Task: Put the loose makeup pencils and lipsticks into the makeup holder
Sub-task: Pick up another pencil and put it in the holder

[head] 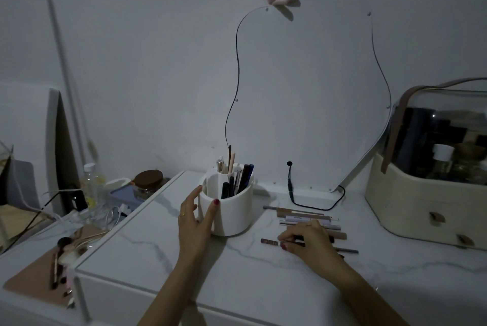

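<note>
A white round makeup holder stands mid-table with several pencils and pens upright in its compartments. My left hand cups its left side, thumb and fingers touching the wall. Right of the holder, several loose makeup pencils and lipstick sticks lie in a row on the marble top. My right hand rests over the nearer ones, fingertips pinched on a thin brown pencil that still lies on the table.
A cream cosmetic case with a clear dome stands at the right. A wavy mirror leans on the wall behind, its black cable trailing on the table. Left, a lower shelf holds a bottle, jar, wires and brushes.
</note>
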